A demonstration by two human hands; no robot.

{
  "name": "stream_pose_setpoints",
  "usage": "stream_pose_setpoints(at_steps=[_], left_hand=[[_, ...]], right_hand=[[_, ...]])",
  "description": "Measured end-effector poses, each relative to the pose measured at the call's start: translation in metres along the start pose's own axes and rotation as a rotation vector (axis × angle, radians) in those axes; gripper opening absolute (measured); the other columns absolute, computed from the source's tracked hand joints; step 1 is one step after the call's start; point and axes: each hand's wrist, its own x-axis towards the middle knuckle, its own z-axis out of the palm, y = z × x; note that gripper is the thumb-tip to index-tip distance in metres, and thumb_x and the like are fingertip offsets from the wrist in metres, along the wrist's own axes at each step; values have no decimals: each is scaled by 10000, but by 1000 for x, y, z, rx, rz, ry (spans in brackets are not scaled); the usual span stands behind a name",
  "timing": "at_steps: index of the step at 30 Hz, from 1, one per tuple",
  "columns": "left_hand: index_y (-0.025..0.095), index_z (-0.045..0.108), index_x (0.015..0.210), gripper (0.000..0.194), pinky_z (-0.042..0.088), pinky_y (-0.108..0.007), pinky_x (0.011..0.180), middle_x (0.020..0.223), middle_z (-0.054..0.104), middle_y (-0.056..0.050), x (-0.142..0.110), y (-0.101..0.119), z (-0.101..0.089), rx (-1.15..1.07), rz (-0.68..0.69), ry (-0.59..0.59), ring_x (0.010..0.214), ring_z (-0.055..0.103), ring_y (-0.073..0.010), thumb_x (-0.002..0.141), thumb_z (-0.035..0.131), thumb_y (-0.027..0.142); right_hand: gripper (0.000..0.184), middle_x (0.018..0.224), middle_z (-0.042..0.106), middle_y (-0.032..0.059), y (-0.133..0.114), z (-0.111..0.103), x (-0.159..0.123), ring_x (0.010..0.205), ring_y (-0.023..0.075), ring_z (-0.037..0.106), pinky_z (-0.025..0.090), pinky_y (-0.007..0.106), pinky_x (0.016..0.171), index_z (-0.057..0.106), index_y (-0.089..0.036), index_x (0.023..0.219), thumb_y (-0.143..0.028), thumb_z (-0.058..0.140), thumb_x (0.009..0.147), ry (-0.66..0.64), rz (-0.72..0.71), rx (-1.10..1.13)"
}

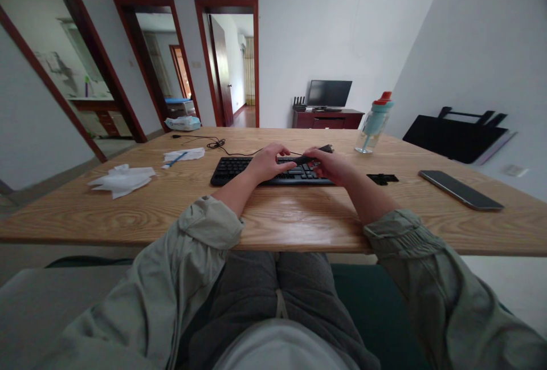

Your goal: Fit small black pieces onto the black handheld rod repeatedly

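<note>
Where my right grip (327, 165) closes: fingers and thumb wrapped around a slim black tool (304, 159), held slantwise above the keyboard.
Left grip (269, 162): loosely curled, thumb and forefinger parted, the thumb tip right by the tool's left end; whether they touch, I cannot tell.
Black keyboard (228, 171): flat beneath both my grips, on the wood-grain surface (299, 216).
Cable (216, 143): loosely bundled, behind the keyboard's left end.
Small black item (382, 179): just right of the keyboard; too small to identify.
Smartphone (461, 190): dark, lying farther right.
Water bottle (375, 125): upright, red-lidded, beyond my right grip.
White tissues (122, 180): crumpled, well to the left.
Wipes packet (183, 124): at the far left edge.
</note>
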Motion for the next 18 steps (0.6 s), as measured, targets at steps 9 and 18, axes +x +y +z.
stream_pose_setpoints(at_steps=[9,18], left_hand=[[168,654,905,183,473,-307,807,966,668,-64,0,-2,-3,84,10,75,849,593,-169,890,555,322],[171,651,897,163,470,-310,823,959,664,-63,0,1,-4,85,-33,34,849,592,-171,877,547,294]], right_hand=[[223,546,487,-42,0,-17,4,476,85,418,315,219,438,651,-172,821,-351,686,694,197,-237,-445],[259,559,519,-31,0,-23,2,476,86,406,298,222,440,659,-173,826,-399,677,700,178,-219,-472]])
